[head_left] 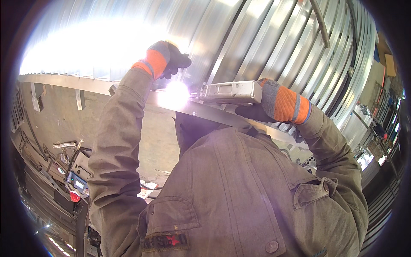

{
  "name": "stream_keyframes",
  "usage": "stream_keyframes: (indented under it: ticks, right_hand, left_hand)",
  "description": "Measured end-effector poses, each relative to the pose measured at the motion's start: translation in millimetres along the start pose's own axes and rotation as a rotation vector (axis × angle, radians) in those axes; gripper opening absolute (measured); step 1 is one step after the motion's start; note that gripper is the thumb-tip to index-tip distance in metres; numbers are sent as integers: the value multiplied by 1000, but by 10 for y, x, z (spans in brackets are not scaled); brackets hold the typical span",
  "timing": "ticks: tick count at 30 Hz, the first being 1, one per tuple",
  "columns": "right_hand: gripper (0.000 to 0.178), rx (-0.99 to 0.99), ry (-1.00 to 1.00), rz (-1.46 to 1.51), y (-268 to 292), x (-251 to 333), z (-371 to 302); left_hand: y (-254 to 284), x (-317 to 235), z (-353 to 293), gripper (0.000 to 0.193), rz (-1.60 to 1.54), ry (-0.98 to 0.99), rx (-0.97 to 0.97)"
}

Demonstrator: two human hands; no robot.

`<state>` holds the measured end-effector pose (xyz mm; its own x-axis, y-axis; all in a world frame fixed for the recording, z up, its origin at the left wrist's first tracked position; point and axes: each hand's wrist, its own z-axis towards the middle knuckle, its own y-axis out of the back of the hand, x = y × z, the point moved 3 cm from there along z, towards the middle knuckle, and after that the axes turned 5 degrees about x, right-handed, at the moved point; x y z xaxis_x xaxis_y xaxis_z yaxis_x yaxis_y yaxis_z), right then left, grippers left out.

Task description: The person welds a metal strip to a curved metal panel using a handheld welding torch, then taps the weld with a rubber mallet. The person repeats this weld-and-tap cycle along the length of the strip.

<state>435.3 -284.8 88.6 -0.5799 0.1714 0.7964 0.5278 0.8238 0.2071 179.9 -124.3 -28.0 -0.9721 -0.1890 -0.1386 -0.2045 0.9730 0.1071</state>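
Note:
My right hand point(278, 100), in an orange and grey glove, grips a boxy silver-white welding gun point(231, 91). The gun's nozzle points left at a dazzling spot of light point(174, 95) on the near edge of the metalwork. Just above that glare is my left hand point(165, 60), gloved alike, with its fingers curled; whether anything is inside them is hidden. Shiny parallel metal bars point(252, 47) run away from me beyond both hands. Along their near ends lies a flat metal strip point(222, 116), partly washed out by the light.
A dark rod or hose point(320, 21) lies over the bars at the upper right. At the lower left stands a machine with a small screen point(79, 184), with a red round part point(75, 196) beside it. Metal brackets point(37, 96) hang below the strip's left part. Glare whites out the upper left.

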Motion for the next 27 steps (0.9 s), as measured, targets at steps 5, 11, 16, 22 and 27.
stream_keyframes:
  ticks: [5, 11, 16, 22, 27]
  right_hand:
    - [43, 24, -51, 28, -3, -18, -18]
    - [42, -13, 15, 4, 18, -11, -36]
    - [42, 9, -22, -23, 10, -66, -60]
    - [44, -4, -31, 83, -3, -152, -85]
    - [44, 9, -80, 31, -2, -156, -109]
  left_hand:
    - [-3, -18, 18, 40, 25, 74, 40]
    - [4, -5, 24, 40, 37, 41, 41]
    - [-1, 21, 53, 39, 26, 6, 10]
    - [1, 39, 58, 37, 17, 3, 21]
    - [-35, 80, 45, 39, -47, 6, -8]
